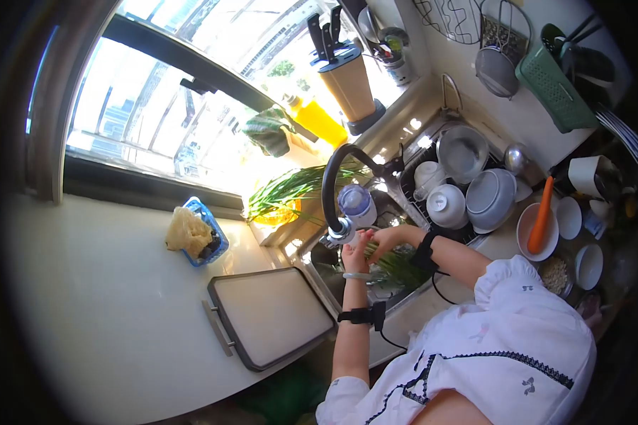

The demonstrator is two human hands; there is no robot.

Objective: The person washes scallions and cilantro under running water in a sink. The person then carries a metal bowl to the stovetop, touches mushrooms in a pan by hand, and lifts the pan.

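Both hands are together over the sink (326, 273), just below the black gooseneck faucet (328, 188) with its pale spray head. My left hand (356, 255) has its fingers bent upward close to the spray head; what they hold, if anything, is hidden. My right hand (392, 239) reaches in from the right, its fingers curled down beside the left hand. Long thin green stalks (402, 269) hang from under the right fingers into the sink, and these fingers seem closed on their upper ends. A clear container with a bluish-purple top (356, 204) stands behind the faucet.
More green stalks (290, 190) lie over a yellow bowl by the window. A dish rack with bowls (490, 200) stands right of the sink. On the left counter are a cutting board (271, 315) and a blue tray (220, 244). A knife block (349, 85) sits on the sill.
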